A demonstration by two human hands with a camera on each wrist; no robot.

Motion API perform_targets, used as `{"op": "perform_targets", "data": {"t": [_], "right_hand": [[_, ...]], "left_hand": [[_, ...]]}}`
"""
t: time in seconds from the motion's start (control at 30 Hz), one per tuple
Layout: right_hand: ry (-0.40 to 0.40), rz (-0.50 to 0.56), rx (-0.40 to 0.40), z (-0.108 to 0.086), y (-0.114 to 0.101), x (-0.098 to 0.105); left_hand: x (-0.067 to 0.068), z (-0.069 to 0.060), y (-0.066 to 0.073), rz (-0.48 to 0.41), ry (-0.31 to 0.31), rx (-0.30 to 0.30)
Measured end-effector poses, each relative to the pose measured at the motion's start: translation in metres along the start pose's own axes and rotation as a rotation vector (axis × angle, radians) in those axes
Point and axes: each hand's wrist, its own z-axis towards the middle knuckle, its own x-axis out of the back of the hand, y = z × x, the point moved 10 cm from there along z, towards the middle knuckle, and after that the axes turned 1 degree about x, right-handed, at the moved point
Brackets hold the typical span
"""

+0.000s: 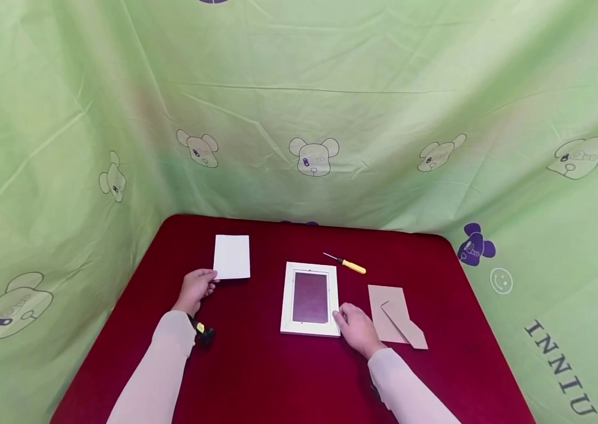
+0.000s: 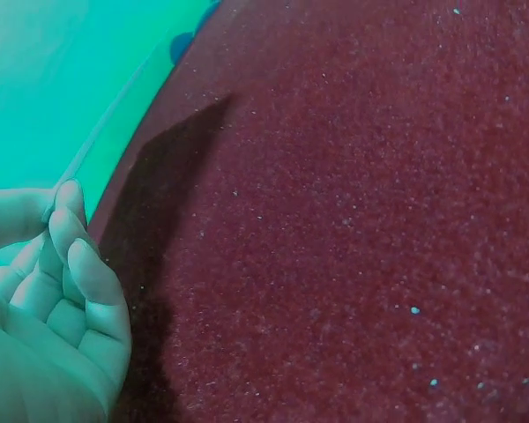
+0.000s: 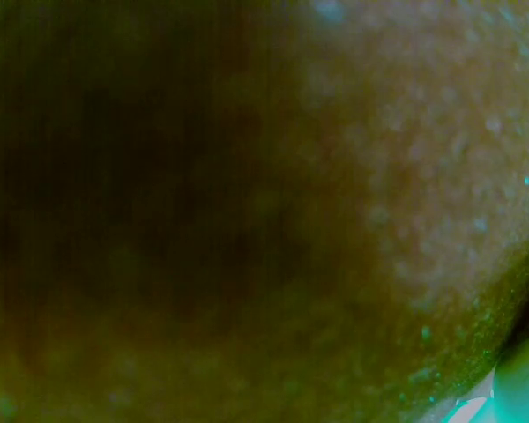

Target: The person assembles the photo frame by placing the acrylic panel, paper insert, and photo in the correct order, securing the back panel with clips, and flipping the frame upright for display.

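Note:
A blank white card (image 1: 232,257) is pinched at its lower left corner between the thumb and fingers of my left hand (image 1: 196,290). In the left wrist view, the thin edge of the card (image 2: 110,128) rises from the fingertips of my left hand (image 2: 57,291), with its shadow on the cloth beside it. A white picture frame (image 1: 287,300) lies at the middle of the table, and my right hand (image 1: 358,330) grips its lower right edge. The right wrist view is dark and blurred, with only a bit of my right hand (image 3: 525,383) at the corner.
A screwdriver with a yellow handle (image 1: 354,267) lies behind and right of the frame. The brown backing board (image 1: 383,327), with its stand leg, lies to the right of my right hand. Green patterned cloth (image 1: 277,118) hangs around the red-covered table (image 1: 267,383).

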Motion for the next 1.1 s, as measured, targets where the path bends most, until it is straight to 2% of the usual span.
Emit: {"op": "perform_targets", "data": {"t": [0.27, 0.6, 0.87, 1.1], "right_hand": [[0.004, -0.003, 0.01, 0.0, -0.001, 0.0], [0.008, -0.005, 0.018, 0.0, 0.001, -0.002], [0.008, -0.012, 0.016, 0.0, 0.002, -0.003], [0.012, -0.009, 0.012, -0.001, 0.001, -0.001]], "left_hand": [[-0.001, -0.006, -0.003, -0.082, -0.024, 0.032], [-0.001, -0.019, -0.011, -0.081, -0.023, 0.056], [-0.007, -0.029, -0.016, -0.095, -0.026, 0.045], [-0.009, -0.03, -0.025, -0.126, -0.008, 0.046]]}}
